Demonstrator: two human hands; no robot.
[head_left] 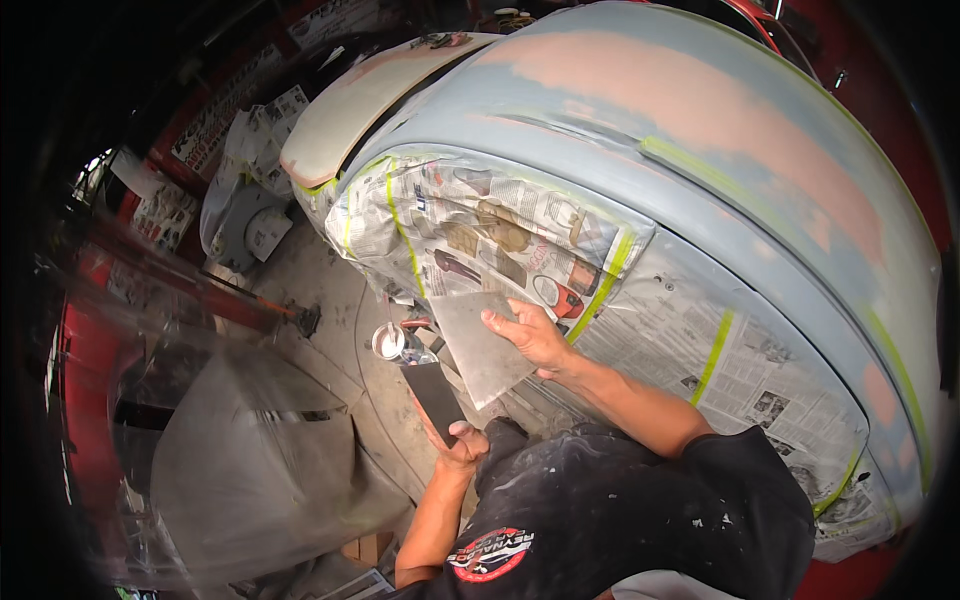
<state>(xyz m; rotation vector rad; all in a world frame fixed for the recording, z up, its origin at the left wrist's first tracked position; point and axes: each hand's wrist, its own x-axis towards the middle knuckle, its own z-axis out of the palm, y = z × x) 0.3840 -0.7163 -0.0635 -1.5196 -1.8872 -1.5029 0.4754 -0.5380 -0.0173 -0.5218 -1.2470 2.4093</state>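
Your right hand [535, 342] is closed in a pinch on a grey sheet [472, 345]: one digit presses its upper face near the right edge, and the rest are mostly hidden, so their spread can't be told. The sheet reaches out to the left of those fingers. Your left hand [460, 448] is curled around the near end of a dark flat piece [433, 400], thumb on its face, fingers along its left side; the piece points away past your fingertips, just beside the sheet's lower left edge.

For good control, grip the sheet lightly and well in from its edge, since a thin sheet probably bends under a hard pinch. Hold the dark piece level and your thumb flat. Mind the newspaper masking [490, 225] beyond your right fingers; a stray corner could tear it. Watch also the can [390, 342] ahead of your left fingers. The grey-and-pink car panel [650, 75] lies farther beyond your right fingers.
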